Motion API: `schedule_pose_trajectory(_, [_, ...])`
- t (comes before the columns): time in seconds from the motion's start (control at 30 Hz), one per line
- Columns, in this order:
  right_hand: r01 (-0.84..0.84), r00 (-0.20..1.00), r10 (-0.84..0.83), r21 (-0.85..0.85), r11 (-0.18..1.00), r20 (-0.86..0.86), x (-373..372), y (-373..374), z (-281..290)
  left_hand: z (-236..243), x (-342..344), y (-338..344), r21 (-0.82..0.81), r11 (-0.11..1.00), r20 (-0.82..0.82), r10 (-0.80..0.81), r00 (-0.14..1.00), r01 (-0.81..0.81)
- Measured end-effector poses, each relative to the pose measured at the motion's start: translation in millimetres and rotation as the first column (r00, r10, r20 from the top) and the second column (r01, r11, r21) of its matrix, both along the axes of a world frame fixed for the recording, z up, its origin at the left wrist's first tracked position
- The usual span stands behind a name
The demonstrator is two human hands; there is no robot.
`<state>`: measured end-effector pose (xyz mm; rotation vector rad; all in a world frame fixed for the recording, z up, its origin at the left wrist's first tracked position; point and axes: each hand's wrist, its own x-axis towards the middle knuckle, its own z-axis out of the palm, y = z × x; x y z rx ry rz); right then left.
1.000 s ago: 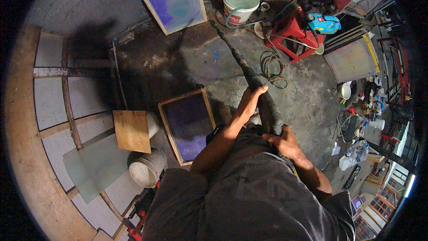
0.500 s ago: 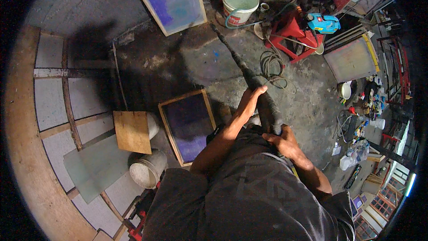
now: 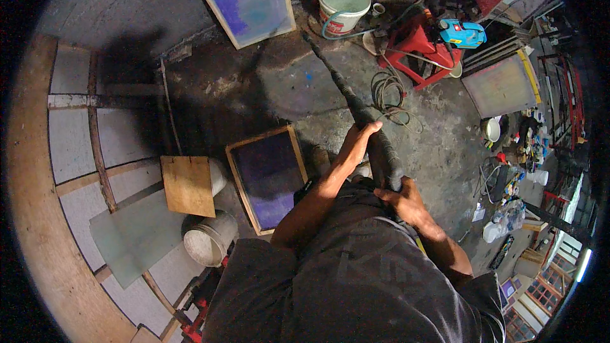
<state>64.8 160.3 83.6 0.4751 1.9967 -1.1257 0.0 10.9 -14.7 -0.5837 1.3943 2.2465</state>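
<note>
Holds lance (image 3: 385,159) slanting from near to far left, with left hand (image 3: 363,133) curled round its thick part, right hand (image 3: 408,201) round its near end; looks stiff, probably weighty; grip there.

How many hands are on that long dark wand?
2: the left hand partway along the wand, the right hand at its near end. No other hands show.

"Where does your feed look from?"
"The wearer's head; I'm getting its left fisheye, facing steeply down over the shirt (image 3: 362,279)."
"How near?"
"I have the hands (image 3: 408,202) near, the floor (image 3: 438,165) farther below, the wall (image 3: 143,16) along the upper edge."
</note>
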Motion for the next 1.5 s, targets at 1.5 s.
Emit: schedule_pose_trajectory(1.5, [-0.045,0.999,0.046,0.02,0.999,-0.02,-9.0,-9.9,13.5,-13.1,1.0,-0.9,-0.001,1.0,0.043,-0.027,0.999,0.027])
